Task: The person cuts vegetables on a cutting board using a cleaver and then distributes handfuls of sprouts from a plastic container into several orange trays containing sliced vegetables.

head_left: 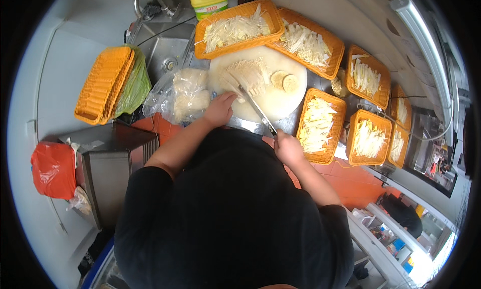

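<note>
My right hand (289, 149) is closed round the handle of a kitchen knife (258, 108). Its long blade slants up and left over a round white cutting board (280, 101). My left hand (220, 109) lies at the board's left front edge, fingers bent and pressed together against pale strands beside the knife tip. Behind the blade spreads a heap of pale, thin strands (250, 71), which look like enoki mushrooms. Two round, pale cut pieces (290, 83) rest on the right of the board. A clear plastic bag (190, 96) of similar pale bundles sits left of it.
Orange baskets of pale strands, such as this basket (300, 123), stand behind and right of the board. Stacked orange baskets (95, 83) and a green bag (138, 83) are at the left, near a steel sink (165, 43). A yellow jug (209, 1) stands behind.
</note>
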A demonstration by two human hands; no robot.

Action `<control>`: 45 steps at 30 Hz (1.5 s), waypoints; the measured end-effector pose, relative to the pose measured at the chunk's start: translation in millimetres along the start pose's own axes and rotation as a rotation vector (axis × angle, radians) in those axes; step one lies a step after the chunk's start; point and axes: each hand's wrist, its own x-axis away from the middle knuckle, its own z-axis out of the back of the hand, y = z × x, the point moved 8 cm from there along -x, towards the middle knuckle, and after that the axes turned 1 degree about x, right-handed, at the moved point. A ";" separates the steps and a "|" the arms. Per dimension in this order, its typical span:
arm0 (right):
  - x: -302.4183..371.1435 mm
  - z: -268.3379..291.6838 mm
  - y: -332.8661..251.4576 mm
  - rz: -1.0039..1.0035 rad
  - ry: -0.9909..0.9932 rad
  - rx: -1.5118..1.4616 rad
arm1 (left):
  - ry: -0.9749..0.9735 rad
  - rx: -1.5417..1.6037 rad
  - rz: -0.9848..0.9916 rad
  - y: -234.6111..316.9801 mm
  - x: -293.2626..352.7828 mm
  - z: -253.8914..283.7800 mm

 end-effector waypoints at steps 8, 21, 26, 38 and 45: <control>-20.4 -8.4 -4.8 0.028 -0.026 0.036 | -0.056 -0.003 0.038 -6.9 -0.4 -4.3; -21.8 -2.8 -12.1 0.000 -0.125 0.100 | -0.066 -0.026 0.003 -3.3 -2.9 -3.1; -23.2 1.2 -19.4 0.004 -0.155 0.128 | -0.065 -0.035 0.009 -4.9 -1.5 -5.4; -49.2 -38.3 8.7 0.060 -0.106 0.025 | -0.066 -0.064 -0.029 -4.6 -5.5 -12.6; 47.0 -18.1 89.0 -0.008 0.055 -0.126 | -0.070 -0.474 -0.060 6.4 -40.5 -2.6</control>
